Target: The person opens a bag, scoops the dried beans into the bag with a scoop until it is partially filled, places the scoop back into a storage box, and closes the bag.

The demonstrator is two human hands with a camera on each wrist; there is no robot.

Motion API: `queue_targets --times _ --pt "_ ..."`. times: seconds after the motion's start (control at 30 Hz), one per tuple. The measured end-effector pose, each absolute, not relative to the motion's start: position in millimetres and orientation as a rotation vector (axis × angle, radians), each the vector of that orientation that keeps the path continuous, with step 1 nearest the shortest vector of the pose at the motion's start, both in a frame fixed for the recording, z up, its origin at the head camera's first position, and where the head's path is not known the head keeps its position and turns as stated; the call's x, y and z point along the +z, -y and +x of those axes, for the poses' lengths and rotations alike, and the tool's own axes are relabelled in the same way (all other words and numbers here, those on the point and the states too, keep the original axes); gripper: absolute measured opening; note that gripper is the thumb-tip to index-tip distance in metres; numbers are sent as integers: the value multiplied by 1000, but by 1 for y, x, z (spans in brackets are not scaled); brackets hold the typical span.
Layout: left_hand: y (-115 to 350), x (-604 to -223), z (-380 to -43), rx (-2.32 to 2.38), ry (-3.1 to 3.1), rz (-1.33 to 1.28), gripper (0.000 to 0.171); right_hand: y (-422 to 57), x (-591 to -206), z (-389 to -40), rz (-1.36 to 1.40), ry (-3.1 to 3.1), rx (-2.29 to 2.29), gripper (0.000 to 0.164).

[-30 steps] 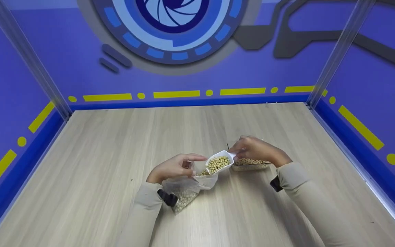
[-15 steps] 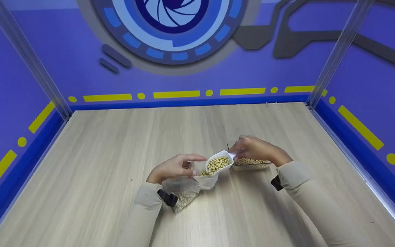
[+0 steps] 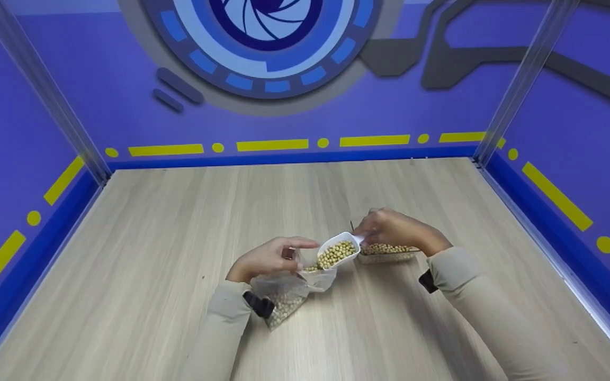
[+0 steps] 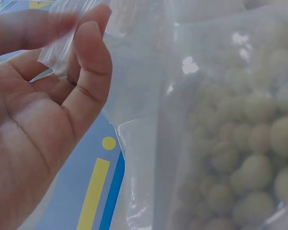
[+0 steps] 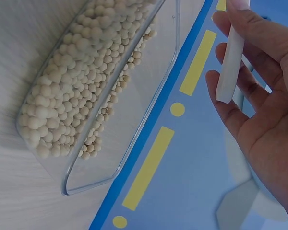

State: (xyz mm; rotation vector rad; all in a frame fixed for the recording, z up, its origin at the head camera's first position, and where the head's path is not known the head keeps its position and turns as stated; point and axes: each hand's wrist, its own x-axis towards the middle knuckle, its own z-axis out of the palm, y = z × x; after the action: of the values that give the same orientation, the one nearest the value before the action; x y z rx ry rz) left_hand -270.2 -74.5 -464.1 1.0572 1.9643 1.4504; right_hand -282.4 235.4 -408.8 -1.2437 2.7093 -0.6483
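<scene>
My left hand pinches the lip of a clear plastic zip bag between thumb and fingers, holding its mouth open. Pale yellow soybeans fill the lower part of the bag in the left wrist view. My right hand grips the handle of a white scoop, its thumb and fingers around the handle. Heaped with soybeans, the scoop tilts down to the left, its front lip right at the bag's mouth. Behind the right hand stands a clear plastic box, which contains more soybeans.
A light wood-grain table carries everything. Blue-purple panels with yellow markings wall it in at the back and both sides. The clear box stands right beside the scoop, partly under the right wrist. Black wrist devices sit at both sleeve cuffs.
The scoop has tipped slightly further toward the bag. Soybeans in it have slid toward its front lip, baring more of its white back. My left hand and the bag have stayed put.
</scene>
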Motion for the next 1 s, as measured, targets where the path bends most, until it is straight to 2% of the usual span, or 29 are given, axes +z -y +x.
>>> queue_targets --times 1.0 --pt "73 -467 -272 1425 -2017 1079 55 -233 -405 -281 -1296 -2742 -603 29"
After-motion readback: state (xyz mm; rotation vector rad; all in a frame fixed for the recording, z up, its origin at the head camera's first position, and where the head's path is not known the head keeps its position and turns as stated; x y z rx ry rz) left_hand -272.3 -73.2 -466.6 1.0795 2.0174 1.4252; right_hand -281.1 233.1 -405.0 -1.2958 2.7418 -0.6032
